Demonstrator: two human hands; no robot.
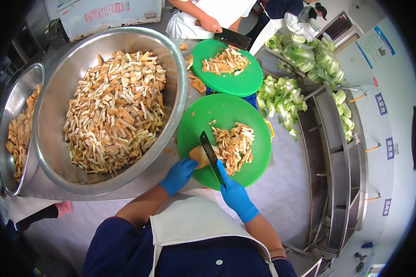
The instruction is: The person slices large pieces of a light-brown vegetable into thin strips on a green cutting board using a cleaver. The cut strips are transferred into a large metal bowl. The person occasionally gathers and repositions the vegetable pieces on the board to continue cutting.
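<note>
My right hand [236, 195], in a blue glove, grips a dark-bladed cleaver [211, 157] with the index finger laid along it. The blade stands over a green round cutting board [194, 119]. Against the board's near left edge, my left hand [180, 175], also gloved in blue, holds a brown piece of what looks like fried tofu [199, 156] with its fingertips. The blade is at the right end of that piece. Right of the blade lies a loose pile of cut strips [235, 145], pale inside and brown outside.
A large steel bowl [183, 79] full of strips stands left, with a smaller steel basin [38, 74] beyond it. Opposite, a co-worker's hand [210, 24] holds a cleaver [233, 38] over a second green board [225, 85]. Leafy cabbage [280, 98] and steel sinks [327, 121] are right.
</note>
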